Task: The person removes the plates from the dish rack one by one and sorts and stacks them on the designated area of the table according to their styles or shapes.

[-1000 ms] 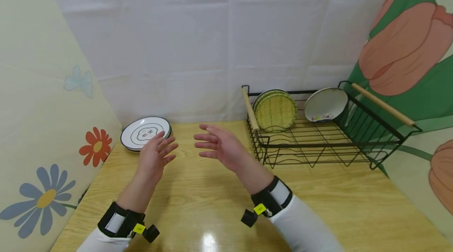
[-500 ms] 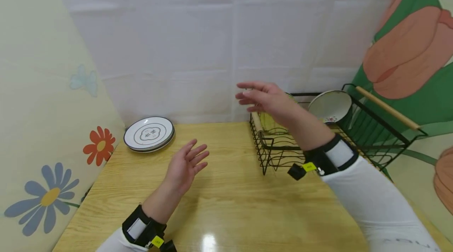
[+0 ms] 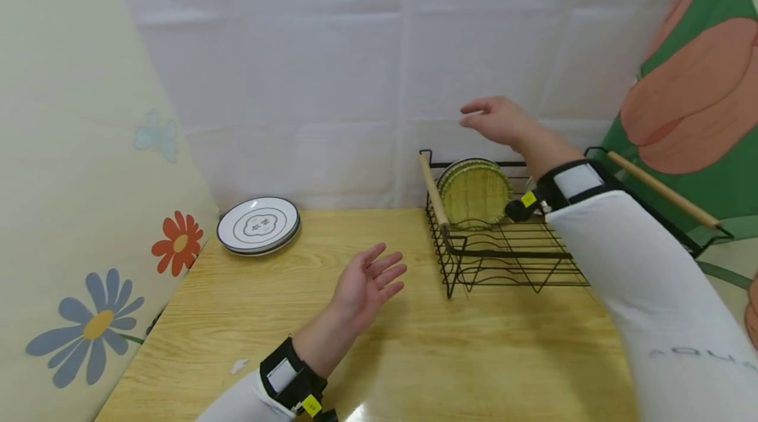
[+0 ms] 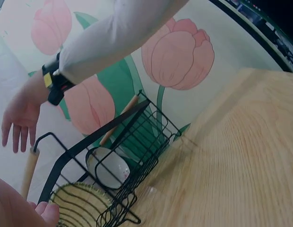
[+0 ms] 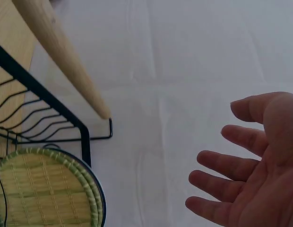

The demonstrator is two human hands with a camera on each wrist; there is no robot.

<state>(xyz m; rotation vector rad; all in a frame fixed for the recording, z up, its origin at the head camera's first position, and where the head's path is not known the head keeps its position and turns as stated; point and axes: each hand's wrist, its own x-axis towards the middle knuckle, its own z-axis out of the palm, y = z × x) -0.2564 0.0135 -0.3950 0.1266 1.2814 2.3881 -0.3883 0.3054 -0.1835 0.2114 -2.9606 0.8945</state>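
Note:
My right hand (image 3: 497, 120) is raised above the back of a black wire dish rack (image 3: 515, 255), fingers relaxed and holding nothing. Below it, round woven green-yellow mats (image 3: 476, 195) stand upright in the rack's left end, with a dark-rimmed plate edge behind them. A white bowl (image 4: 108, 168) with small flowers leans farther along the rack; in the head view my right arm mostly hides it. My left hand (image 3: 367, 284), palm up with fingers loosely spread, hovers over the table in front of the rack's left side and holds nothing.
A small stack of white dark-rimmed plates (image 3: 258, 226) lies at the back left of the wooden table (image 3: 237, 310). Wooden handles (image 3: 434, 190) rise at both rack ends. A white cloth (image 3: 308, 79) hangs behind; flower-patterned sheets flank the table.
The right hand has moved right and up, from over the table to above the rack. My left hand has shifted right, away from the plate stack. Rack and plates stay put.

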